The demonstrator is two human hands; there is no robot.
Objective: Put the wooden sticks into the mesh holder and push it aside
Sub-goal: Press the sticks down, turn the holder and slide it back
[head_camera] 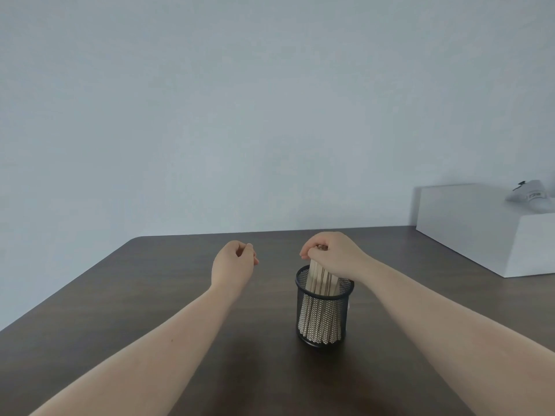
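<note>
A black mesh holder [322,318] stands upright on the dark wooden table [150,295], a little right of centre. A bundle of pale wooden sticks [320,279] stands inside it, the tops sticking out above the rim. My right hand [332,253] is curled over the tops of the sticks and grips them from above. My left hand [232,267] hovers over the table to the left of the holder, fingers loosely curled, with nothing in it.
A white box [480,232] sits at the table's far right, with a small white and black object [530,196] on top. A pale wall rises behind the table's far edge. The table's left edge runs diagonally toward me.
</note>
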